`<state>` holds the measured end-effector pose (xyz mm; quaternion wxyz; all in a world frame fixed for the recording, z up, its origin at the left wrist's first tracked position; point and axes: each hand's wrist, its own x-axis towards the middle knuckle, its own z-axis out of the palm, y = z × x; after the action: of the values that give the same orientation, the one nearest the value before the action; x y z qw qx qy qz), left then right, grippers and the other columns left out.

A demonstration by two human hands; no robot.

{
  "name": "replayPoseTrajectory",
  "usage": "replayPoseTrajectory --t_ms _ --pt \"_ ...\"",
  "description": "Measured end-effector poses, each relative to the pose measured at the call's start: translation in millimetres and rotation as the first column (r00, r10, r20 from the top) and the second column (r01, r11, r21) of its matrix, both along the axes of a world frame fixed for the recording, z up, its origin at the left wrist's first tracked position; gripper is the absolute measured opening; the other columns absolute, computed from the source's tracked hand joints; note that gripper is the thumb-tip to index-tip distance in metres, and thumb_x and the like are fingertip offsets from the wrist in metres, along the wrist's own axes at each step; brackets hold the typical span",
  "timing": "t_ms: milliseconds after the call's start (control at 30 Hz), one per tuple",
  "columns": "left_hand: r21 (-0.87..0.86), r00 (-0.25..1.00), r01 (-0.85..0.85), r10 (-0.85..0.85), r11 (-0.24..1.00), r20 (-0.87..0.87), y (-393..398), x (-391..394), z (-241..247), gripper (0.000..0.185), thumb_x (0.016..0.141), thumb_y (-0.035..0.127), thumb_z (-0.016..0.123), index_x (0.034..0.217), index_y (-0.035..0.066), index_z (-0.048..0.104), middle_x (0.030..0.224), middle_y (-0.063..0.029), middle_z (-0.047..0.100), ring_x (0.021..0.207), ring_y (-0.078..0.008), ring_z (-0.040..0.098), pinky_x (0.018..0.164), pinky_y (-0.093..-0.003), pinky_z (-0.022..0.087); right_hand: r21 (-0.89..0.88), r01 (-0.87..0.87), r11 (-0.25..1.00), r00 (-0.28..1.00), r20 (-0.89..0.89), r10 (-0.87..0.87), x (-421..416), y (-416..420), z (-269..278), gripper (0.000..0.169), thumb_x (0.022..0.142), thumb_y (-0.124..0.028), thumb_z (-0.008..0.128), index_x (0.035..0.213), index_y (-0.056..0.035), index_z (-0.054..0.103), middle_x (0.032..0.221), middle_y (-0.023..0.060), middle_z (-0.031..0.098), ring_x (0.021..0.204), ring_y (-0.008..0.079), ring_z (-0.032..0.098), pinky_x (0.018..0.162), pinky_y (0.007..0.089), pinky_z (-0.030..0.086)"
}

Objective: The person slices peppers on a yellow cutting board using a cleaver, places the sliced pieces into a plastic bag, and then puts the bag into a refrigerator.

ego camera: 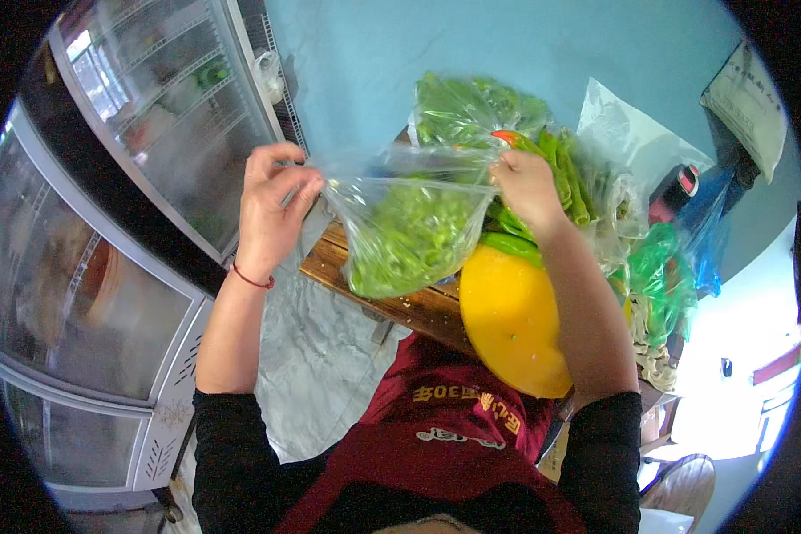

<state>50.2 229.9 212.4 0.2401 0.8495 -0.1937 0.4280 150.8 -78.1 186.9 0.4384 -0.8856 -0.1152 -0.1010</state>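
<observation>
A clear plastic bag of leafy greens [410, 237] hangs stretched between my two hands above the wooden table's near edge. My left hand [277, 190] pinches the bag's top left corner between thumb and fingers. At the top right corner, my right hand [524, 183] is closed on the bag's rim. Long green peppers [567, 170], one with a red tip, lie just behind and beside my right hand. Below my right forearm is a round yellow board [510, 320], with a green pepper [512, 247] at its upper edge. The greens look blurred.
Another clear bag of greens [480, 107] lies at the back of the wooden table [400, 310]. Glass-door refrigerators [160, 133] stand at the left. On the right are a green plastic bag [661, 280], a blue bag [707, 227] and a dark bottle with a pink-and-black cap [677, 190].
</observation>
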Motion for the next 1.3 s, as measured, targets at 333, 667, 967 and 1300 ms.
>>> replayPoseTrajectory --t_ms 333,667,967,1300 --pt "-0.877 0.806 0.059 -0.541 0.477 -0.240 5.3 45.6 -101.1 0.011 0.095 0.014 0.051 0.087 0.007 0.054 0.085 0.0008 0.058 0.079 -0.0079 0.054 0.075 -0.0244 0.046 0.668 0.182 0.721 0.950 -0.309 0.047 -16.6 -1.1 -67.9 0.023 0.086 -0.021 0.058 0.096 -0.0011 0.064 0.087 0.0063 0.065 0.086 0.0147 0.059 0.081 0.0300 0.044" --pt "-0.993 0.865 0.091 -0.488 -0.076 0.117 -42.7 75.4 -101.9 0.010 0.095 0.011 0.049 0.086 0.008 0.050 0.071 0.0016 0.048 0.062 -0.0083 0.046 0.058 -0.0241 0.042 0.845 -0.088 0.527 0.986 -0.002 0.168 -23.7 32.5 -102.8 0.012 0.093 -0.016 0.054 0.096 -0.0050 0.051 0.086 0.0025 0.056 0.075 0.0113 0.052 0.074 0.0254 0.042" --pt "-0.997 0.872 0.032 -0.489 0.065 -0.004 -60.7 71.0 -67.7 0.010 0.094 0.012 0.050 0.084 0.009 0.048 0.064 0.0025 0.043 0.052 -0.0068 0.039 0.043 -0.0227 0.032 0.739 0.108 0.665 0.976 0.048 -0.212 -8.8 44.2 -94.5 0.008 0.089 -0.003 0.055 0.093 -0.0022 0.048 0.075 0.0007 0.048 0.066 0.0093 0.043 0.061 0.0255 0.038" --pt "-0.994 0.907 -0.023 -0.416 0.105 -0.065 -64.7 92.1 -114.3 0.011 0.096 0.014 0.048 0.086 0.008 0.050 0.068 0.0048 0.043 0.058 -0.0045 0.038 0.050 -0.0211 0.031 0.857 0.223 0.464 0.965 -0.260 0.017 -18.5 42.7 -105.4 0.042 0.090 -0.031 0.061 0.113 0.0023 0.051 0.093 0.0055 0.057 0.085 0.0142 0.052 0.082 0.0309 0.043"
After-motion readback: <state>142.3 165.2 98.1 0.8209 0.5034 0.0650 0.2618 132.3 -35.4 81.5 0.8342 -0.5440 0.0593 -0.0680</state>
